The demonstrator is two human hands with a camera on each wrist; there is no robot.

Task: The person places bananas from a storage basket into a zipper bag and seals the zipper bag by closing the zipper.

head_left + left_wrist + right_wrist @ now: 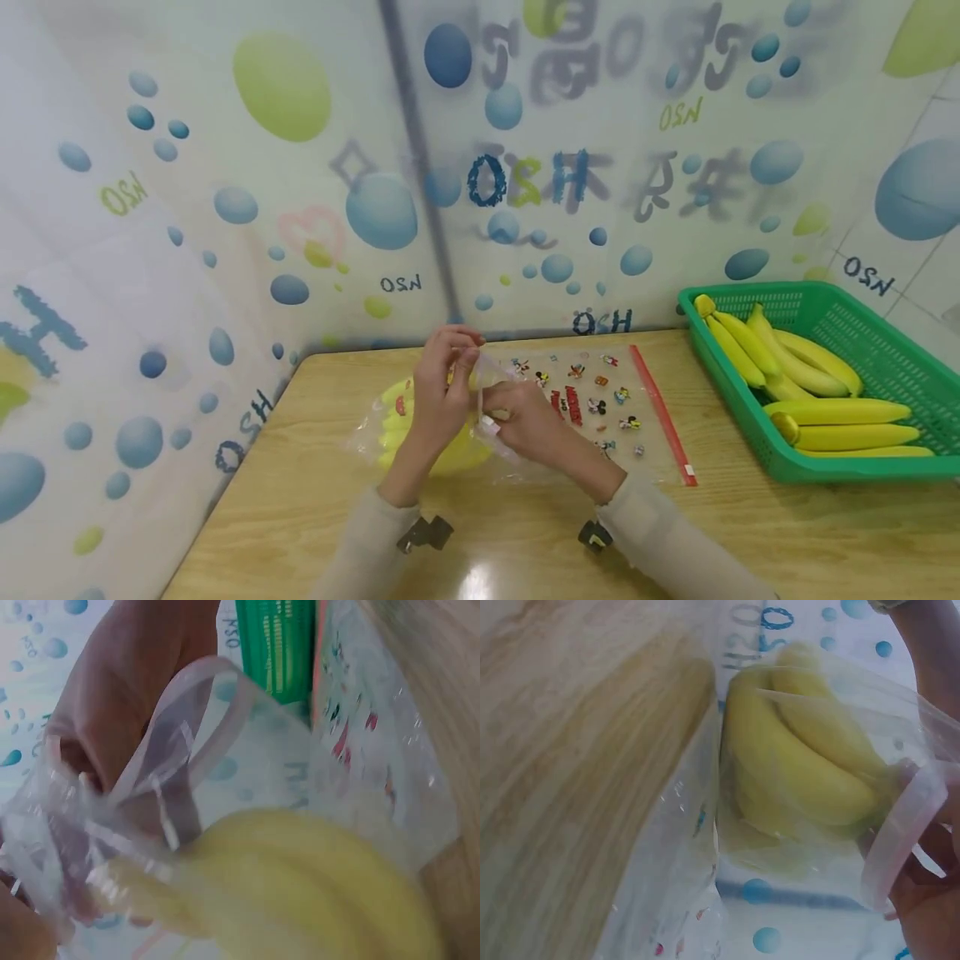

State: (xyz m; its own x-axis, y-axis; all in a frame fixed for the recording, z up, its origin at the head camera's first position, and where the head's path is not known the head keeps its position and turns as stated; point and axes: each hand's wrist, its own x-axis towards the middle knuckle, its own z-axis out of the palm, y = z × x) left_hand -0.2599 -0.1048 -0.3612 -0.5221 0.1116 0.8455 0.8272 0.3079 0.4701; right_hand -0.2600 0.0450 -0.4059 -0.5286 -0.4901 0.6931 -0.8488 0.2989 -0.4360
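Note:
A clear zip bag (pixel 904 836) with a pale pink zip strip holds a bunch of yellow bananas (pixel 459 452), lying toward the left on the table. Both hands are at the bag's mouth. My left hand (pixel 441 392) pinches the far side of the rim between thumb and fingers. With bent fingers, my right hand (pixel 528 417) grips the near right part of the rim, close to a white slider (pixel 490 425). In the left wrist view, the zip strip loops apart above the bananas. Part of the bunch is hidden behind the left hand and wrist.
Flat under the right hand lies another clear bag (pixel 600 400) with cartoon prints and a red zip strip (pixel 663 414). A green basket (pixel 757 442) with several bananas stands at the right. A bubble-printed curtain (pixel 517 275) closes off the wooden table's (pixel 300 500) back edge.

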